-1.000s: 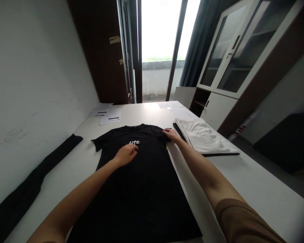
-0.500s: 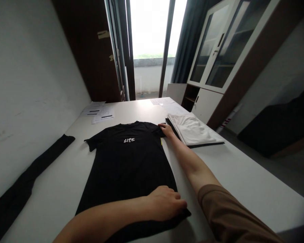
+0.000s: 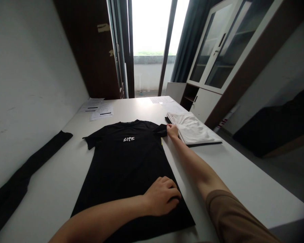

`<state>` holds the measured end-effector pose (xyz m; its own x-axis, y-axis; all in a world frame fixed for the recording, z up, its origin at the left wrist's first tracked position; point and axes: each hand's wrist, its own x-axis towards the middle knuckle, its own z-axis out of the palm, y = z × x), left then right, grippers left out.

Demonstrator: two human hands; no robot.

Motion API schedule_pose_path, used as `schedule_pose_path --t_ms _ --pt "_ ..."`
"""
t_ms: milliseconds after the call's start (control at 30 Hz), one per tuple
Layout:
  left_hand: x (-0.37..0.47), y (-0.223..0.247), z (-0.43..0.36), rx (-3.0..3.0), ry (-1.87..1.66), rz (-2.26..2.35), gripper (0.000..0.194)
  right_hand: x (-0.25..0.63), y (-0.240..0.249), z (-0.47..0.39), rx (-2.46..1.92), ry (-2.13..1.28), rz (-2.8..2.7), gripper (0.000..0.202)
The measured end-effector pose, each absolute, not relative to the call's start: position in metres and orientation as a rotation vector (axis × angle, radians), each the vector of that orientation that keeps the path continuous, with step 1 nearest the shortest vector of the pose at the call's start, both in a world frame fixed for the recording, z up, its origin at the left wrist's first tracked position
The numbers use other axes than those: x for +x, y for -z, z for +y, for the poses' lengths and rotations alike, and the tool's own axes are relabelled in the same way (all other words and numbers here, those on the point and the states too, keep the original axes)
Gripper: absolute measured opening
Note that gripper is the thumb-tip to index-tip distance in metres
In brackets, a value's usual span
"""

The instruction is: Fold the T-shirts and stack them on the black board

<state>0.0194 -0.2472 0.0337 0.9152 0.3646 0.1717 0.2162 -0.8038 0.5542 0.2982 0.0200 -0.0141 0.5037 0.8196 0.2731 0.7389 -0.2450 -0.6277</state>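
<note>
A black T-shirt (image 3: 126,168) lies spread on the white table with its collar away from me and white lettering on its chest. My right hand (image 3: 172,131) pinches the end of the right-hand sleeve and holds it out sideways, slightly lifted. My left hand (image 3: 162,196) rests over the lower right part of the shirt, fingers curved, with a gap between thumb and forefinger. No cloth is visibly gripped in it. Close beside my right hand, a folded white garment (image 3: 192,126) lies on top of a folded black one (image 3: 205,144).
Along the left side of the table (image 3: 50,179) lies a long strip of black cloth (image 3: 40,160). Papers (image 3: 101,110) lie at the far left, and another sheet (image 3: 162,100) is at the far edge. A white cabinet (image 3: 209,98) stands beyond the table on the right.
My right hand has moved a little right, pulling the sleeve outward. My left hand has left the lower hem corner and shifted up and left; the corner now lies flat.
</note>
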Motion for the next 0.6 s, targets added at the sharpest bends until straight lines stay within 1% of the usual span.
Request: schedule_pose_path --t_ms 67,133,267,400,467,600 --pt "0.018 -0.032 -0.248 2.59 -0.357 0.356 0.021 0.29 0.006 0.023 -2.013 -0.008 -1.345 0.042" --pt "0.018 -0.03 -0.248 2.626 -0.348 0.304 0.022 0.278 -0.003 0.032 -1.962 0.023 -1.508 0.041" --pt "0.018 -0.025 -0.246 2.632 -0.339 0.282 0.024 0.249 -0.017 0.06 -1.923 -0.223 -1.904 0.037" --pt "0.018 -0.019 -0.244 2.628 -0.324 0.269 0.026 0.224 -0.013 0.087 -2.09 -0.351 -1.971 0.039" --pt "0.017 -0.018 -0.243 2.631 -0.311 0.242 0.029 0.212 -0.007 0.098 -2.129 -0.4 -1.993 0.045" --pt "0.013 -0.024 -0.243 2.656 -0.248 0.199 0.038 0.197 0.007 0.109 -2.179 -0.442 -2.052 0.068"
